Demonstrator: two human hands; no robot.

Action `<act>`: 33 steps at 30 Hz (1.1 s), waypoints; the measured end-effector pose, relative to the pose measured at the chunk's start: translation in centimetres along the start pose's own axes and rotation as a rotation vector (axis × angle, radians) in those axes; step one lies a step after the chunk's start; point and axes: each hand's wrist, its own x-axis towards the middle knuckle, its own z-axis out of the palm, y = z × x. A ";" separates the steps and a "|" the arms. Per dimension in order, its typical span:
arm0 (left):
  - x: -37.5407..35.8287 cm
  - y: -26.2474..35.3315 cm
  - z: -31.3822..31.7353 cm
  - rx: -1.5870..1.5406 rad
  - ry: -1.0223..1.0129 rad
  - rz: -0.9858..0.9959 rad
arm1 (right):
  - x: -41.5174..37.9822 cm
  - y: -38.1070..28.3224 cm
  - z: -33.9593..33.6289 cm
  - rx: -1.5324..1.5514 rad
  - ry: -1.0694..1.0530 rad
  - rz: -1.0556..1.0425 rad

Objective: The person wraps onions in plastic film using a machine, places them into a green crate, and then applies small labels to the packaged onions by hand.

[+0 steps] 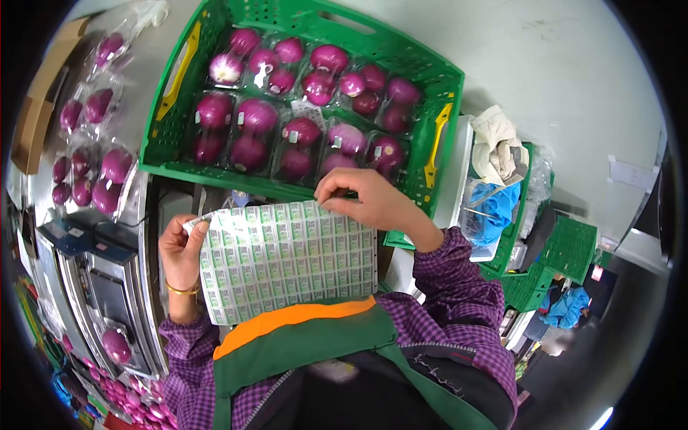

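We are holding a white-and-green rectangular label sheet between left fingers pinched at its upper-left corner and right fingers pinched at its top edge.

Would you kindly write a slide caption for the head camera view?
Left hand pinching a sticker sheet, right hand at its edge, beside a green crate of packaged red onions.

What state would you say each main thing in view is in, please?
Label sheet: held spread out, rows of labels on it.
Left hand: closed on the sheet's upper left corner.
Right hand: fingers bent at the sheet's top edge; grip unclear.
Green crate: open-topped, holding onion packs.
Red onion packs: wrapped in clear plastic, some labelled.
Gold bangle: worn on the left wrist.
Cream fabric: crumpled.
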 end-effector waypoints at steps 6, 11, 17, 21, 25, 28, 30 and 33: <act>0.4 -0.5 -0.4 -0.120 0.036 -0.069 | 1.1 5.9 -7.3 0.152 0.664 0.255; 0.4 -0.8 -0.7 -0.108 0.054 -0.086 | 3.3 16.6 -15.1 -0.429 0.963 0.291; 0.5 -1.3 -0.9 -0.143 0.074 -0.117 | 5.4 20.5 -15.9 -0.729 0.995 0.343; 0.6 -1.2 -0.8 -0.108 0.078 -0.124 | 5.8 20.5 -16.3 -0.882 1.016 0.309; 0.8 -1.1 -0.7 -0.099 0.081 -0.128 | 5.8 21.4 -16.9 -0.702 1.056 0.303; 1.0 -1.0 -0.5 -0.103 0.071 -0.136 | 5.9 21.7 -17.1 -0.574 1.091 0.350; 1.3 -0.9 -0.2 -0.098 0.060 -0.136 | 6.1 22.4 -17.9 -0.560 1.091 0.350; 1.3 -0.7 0.3 -0.086 0.047 -0.139 | 5.8 22.3 -17.8 -0.550 1.063 0.371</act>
